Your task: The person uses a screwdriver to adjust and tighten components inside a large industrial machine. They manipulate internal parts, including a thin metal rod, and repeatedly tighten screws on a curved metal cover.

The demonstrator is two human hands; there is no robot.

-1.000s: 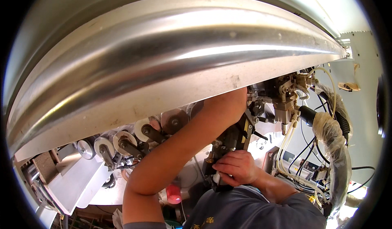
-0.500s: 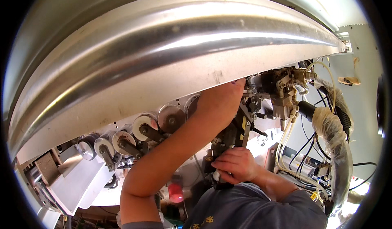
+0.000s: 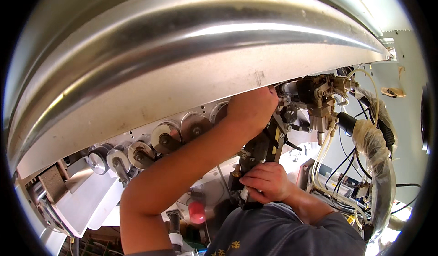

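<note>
My left hand [image 3: 253,106] reaches up to the lower edge of the pale metal panel [image 3: 200,91]. Its fingers are hidden behind the wrist and the panel, beside the dark mechanism. Lower down, my right hand [image 3: 267,182] is closed around the lower part of a black metal machine assembly [image 3: 250,163], fingers bent and pointing left. What its fingertips press on is partly hidden. A short dark lever [image 3: 293,145] juts from the assembly above that hand.
A polished metal bar [image 3: 191,32] arches across the top. Several rollers [image 3: 165,137] line the left, behind my forearm. At right are a valve block [image 3: 319,96], pale tubes, black cables and a plastic-wrapped hose [image 3: 372,151]. A red round object [image 3: 197,211] sits low in the middle.
My left elbow has swung outward to the left, with the hand still at the panel's edge. My right hand keeps its grip. The view has shifted slightly.
</note>
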